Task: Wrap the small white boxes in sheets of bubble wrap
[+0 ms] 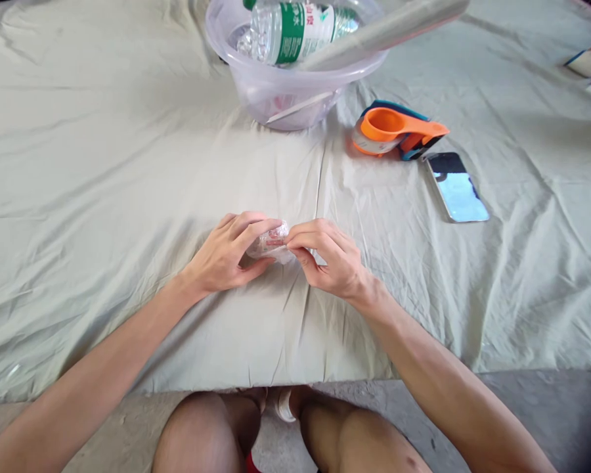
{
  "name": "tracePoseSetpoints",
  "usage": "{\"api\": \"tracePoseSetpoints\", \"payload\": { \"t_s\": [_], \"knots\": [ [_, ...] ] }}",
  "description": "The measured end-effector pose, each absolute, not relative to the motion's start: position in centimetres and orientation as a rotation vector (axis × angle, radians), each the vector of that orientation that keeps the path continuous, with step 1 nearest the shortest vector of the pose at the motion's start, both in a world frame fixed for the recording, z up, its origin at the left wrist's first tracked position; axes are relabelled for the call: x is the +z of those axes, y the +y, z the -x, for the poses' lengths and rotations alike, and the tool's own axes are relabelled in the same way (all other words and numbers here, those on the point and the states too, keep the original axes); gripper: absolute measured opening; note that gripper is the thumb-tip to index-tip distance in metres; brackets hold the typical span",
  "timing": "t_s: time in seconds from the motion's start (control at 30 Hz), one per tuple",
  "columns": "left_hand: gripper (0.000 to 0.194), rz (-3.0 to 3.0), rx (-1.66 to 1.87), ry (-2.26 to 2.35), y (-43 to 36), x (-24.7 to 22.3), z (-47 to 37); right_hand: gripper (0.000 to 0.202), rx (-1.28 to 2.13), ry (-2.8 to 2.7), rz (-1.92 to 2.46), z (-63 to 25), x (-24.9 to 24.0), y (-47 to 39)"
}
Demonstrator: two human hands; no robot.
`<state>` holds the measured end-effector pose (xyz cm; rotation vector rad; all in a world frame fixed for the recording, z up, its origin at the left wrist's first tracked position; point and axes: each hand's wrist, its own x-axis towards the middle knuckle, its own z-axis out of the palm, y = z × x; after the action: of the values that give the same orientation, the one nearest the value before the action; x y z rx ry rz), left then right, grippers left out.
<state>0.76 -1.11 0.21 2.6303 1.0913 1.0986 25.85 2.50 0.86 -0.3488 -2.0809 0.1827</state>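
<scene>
While the left hand (231, 253) holds the packet (270, 243) down on the cloth (226, 341), right hand (328, 256) pinches its near-side end; phone (458, 187) beyond right hand, off to its right.

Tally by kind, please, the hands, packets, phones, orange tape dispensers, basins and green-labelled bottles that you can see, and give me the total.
Hands: 2, left hand and right hand
Packet: 1
Phone: 1
Tape dispenser: 1
Basin: 1
Bottle: 1
Total: 7
</scene>
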Motion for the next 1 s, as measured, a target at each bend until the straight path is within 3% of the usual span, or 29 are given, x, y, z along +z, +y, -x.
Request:
{"api": "tracePoseSetpoints", "payload": {
  "t_s": [0.2, 0.4, 1.0],
  "knots": [
    [0.031, -2.711, 1.101, 1.091, -1.1, -0.1, -0.7, 0.024, 0.184, -2.035, 0.345, -25.5, 0.5, 2.4],
    [0.015, -2.567, 1.365, 1.015, -1.1, -0.4, -1.0, 0.023, 0.188, -2.002, 0.339, -25.1, 0.0, 2.4],
    [0.010, -2.324, 1.305, 1.082, -1.0, 0.1, -0.8, 0.025, 0.053, -1.905, 0.324, -25.1, -0.1, 2.5]
  ]
}}
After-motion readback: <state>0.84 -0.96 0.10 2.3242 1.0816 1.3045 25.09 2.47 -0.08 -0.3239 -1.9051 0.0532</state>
